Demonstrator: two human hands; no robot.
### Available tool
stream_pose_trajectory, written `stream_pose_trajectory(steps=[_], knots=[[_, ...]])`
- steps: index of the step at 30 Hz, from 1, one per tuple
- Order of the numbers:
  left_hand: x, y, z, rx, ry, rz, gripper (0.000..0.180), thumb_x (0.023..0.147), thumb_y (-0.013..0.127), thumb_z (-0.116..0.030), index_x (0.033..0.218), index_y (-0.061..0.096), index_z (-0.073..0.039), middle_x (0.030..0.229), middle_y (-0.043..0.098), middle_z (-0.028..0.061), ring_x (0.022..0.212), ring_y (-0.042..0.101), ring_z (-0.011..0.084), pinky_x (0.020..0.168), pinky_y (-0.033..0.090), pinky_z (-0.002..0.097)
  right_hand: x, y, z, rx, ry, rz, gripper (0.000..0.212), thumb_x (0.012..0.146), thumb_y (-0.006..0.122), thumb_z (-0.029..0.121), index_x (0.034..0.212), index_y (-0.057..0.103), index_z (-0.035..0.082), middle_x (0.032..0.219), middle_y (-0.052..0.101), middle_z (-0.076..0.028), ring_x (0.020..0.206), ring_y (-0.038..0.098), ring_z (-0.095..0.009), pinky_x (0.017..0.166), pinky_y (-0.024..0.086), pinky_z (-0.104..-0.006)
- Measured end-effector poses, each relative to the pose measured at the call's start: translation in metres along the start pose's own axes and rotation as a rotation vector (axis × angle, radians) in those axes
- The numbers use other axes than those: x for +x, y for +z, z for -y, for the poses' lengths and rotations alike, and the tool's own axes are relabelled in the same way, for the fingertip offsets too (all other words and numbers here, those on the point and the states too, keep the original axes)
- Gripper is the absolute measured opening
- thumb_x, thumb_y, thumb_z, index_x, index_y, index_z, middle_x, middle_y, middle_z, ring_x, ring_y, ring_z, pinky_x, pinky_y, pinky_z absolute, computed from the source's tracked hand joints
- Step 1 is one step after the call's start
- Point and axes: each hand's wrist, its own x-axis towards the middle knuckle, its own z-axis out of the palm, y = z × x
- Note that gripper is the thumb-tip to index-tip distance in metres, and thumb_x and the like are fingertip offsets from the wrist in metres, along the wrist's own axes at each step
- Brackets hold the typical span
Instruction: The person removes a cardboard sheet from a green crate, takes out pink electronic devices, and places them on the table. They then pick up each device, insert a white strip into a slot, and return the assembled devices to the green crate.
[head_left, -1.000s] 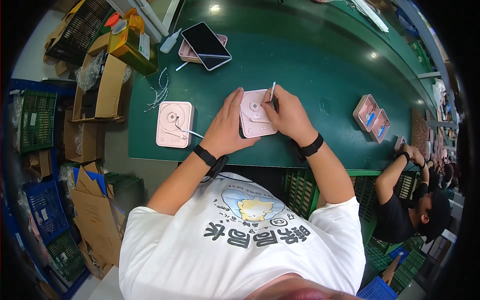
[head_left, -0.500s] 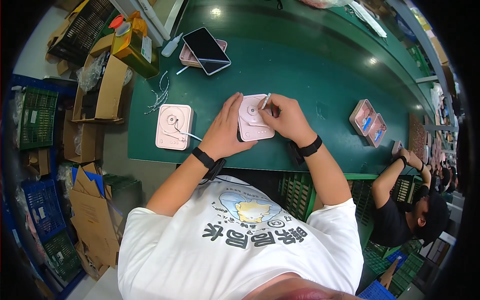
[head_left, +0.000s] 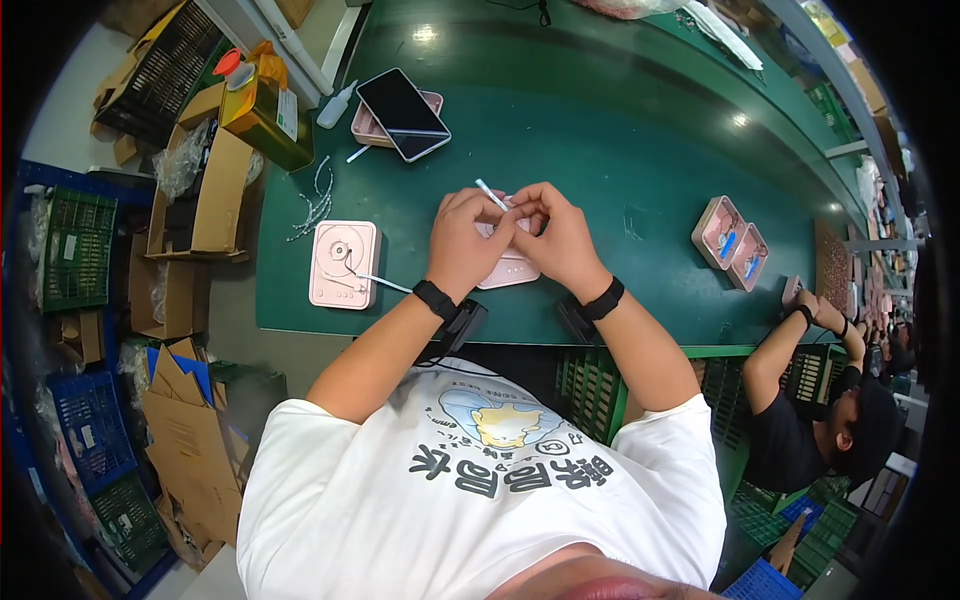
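Both hands are closed over a pink record-player-shaped box [head_left: 512, 272], hiding most of its top. A thin white stick [head_left: 489, 193] slants up between the fingers, and its lower end is hidden. My left hand [head_left: 466, 235] comes from the left, its fingertips pinched at the stick. The fingers of my right hand [head_left: 556, 235] are bunched at the stick's lower end, against the left fingertips. A second pink box [head_left: 343, 264] of the same kind stands to the left. A white cord [head_left: 388, 284] runs from its top toward my left wrist.
A phone [head_left: 403, 115] lies on a pink case [head_left: 370, 125] at the back left, beside a small white bottle [head_left: 336, 106]. Whitish cords [head_left: 316, 208] and a yellow-green can [head_left: 265, 125] are further left. An opened pink case [head_left: 722, 232] lies right, near a co-worker's hands [head_left: 822, 312].
My left hand has left the side of the pink box and come up to meet the right hand over its top. The white stick now tilts to the left.
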Motion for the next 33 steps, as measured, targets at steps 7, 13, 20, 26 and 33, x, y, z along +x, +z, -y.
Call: stream_pose_trajectory(steps=[7, 13, 20, 26, 33], knots=[[0.017, -0.022, 0.005, -0.133, -0.048, 0.053, 0.014, 0.093, 0.090, -0.015, 0.095, 0.081, -0.004, 0.121, 0.081, 0.0112, 0.113, 0.075, 0.0300, 0.099, 0.059, 0.0431, -0.003, 0.000, -0.005, -0.088, -0.123, -0.021, 0.028, 0.094, 0.084, 0.003, 0.121, 0.074, 0.004, 0.103, 0.084, -0.007, 0.078, 0.067, -0.013, 0.073, 0.056, -0.0296], [0.015, -0.034, 0.009, 0.018, -0.025, 0.091, 0.016, 0.094, 0.089, -0.016, 0.098, 0.081, -0.003, 0.121, 0.081, 0.0120, 0.108, 0.077, 0.0300, 0.096, 0.061, 0.0425, -0.009, 0.000, 0.008, -0.349, -0.334, -0.046, 0.025, 0.094, 0.082, 0.002, 0.118, 0.079, 0.008, 0.099, 0.084, -0.009, 0.081, 0.072, -0.024, 0.076, 0.060, -0.0381], [-0.006, -0.055, -0.004, 0.255, 0.093, 0.121, 0.017, 0.094, 0.089, -0.019, 0.098, 0.080, -0.004, 0.134, 0.078, 0.0139, 0.123, 0.071, 0.0355, 0.106, 0.058, 0.0457, -0.016, -0.006, 0.016, -0.668, -0.485, 0.026, 0.035, 0.089, 0.076, 0.002, 0.123, 0.081, 0.010, 0.093, 0.079, -0.008, 0.087, 0.070, -0.031, 0.087, 0.059, -0.0443], [-0.011, -0.057, 0.007, 0.139, 0.103, 0.176, 0.017, 0.095, 0.088, -0.019, 0.099, 0.080, -0.005, 0.147, 0.074, 0.0160, 0.138, 0.063, 0.0389, 0.118, 0.051, 0.0478, -0.014, -0.006, 0.018, -0.667, -0.480, 0.042, 0.033, 0.089, 0.076, 0.002, 0.121, 0.082, 0.011, 0.096, 0.080, -0.006, 0.090, 0.069, -0.030, 0.088, 0.058, -0.0437], [-0.032, -0.056, 0.001, 0.189, 0.254, 0.191, 0.026, 0.092, 0.091, -0.022, 0.109, 0.079, -0.006, 0.154, 0.071, 0.0158, 0.152, 0.056, 0.0414, 0.125, 0.045, 0.0525, -0.008, 0.000, 0.019, -0.651, -0.540, 0.042, 0.029, 0.089, 0.076, 0.001, 0.116, 0.083, 0.010, 0.101, 0.080, -0.006, 0.091, 0.068, -0.029, 0.088, 0.058, -0.0436]])
